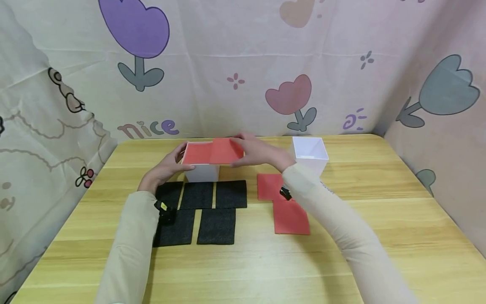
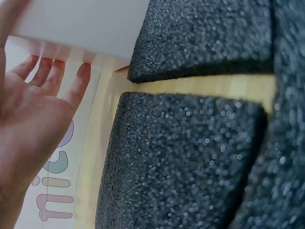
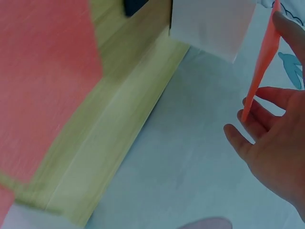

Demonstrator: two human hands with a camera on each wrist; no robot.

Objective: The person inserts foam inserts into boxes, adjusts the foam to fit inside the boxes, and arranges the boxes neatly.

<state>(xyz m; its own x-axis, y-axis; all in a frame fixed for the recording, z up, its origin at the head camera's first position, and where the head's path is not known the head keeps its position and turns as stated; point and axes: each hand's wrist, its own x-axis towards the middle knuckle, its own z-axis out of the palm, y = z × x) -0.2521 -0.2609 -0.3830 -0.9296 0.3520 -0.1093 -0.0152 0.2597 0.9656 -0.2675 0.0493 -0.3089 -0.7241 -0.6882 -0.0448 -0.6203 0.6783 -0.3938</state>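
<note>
Toward the far edge of the wood-grained table (image 1: pixel 262 270), I have the left hand (image 1: pixel 164 171) spanning an open-topped white box (image 1: pixel 203 174) between thumb and fingers, probably to steady it. The right hand (image 1: pixel 258 152) pinches a flat red square (image 1: pixel 227 150) by its edges, seemingly keeping it level where it overlaps a second red square (image 1: pixel 197 153) at the box's mouth. Black foam squares (image 1: pixel 216 226) lie in front, perhaps for easy reach.

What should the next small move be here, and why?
Probably ease the right hand leftward: the red square it pinches reaches, in the head view, past the right side of the left white box. The left hand already holds that box, and red shows within its rim, so lining up above the opening seems sensible.
</note>
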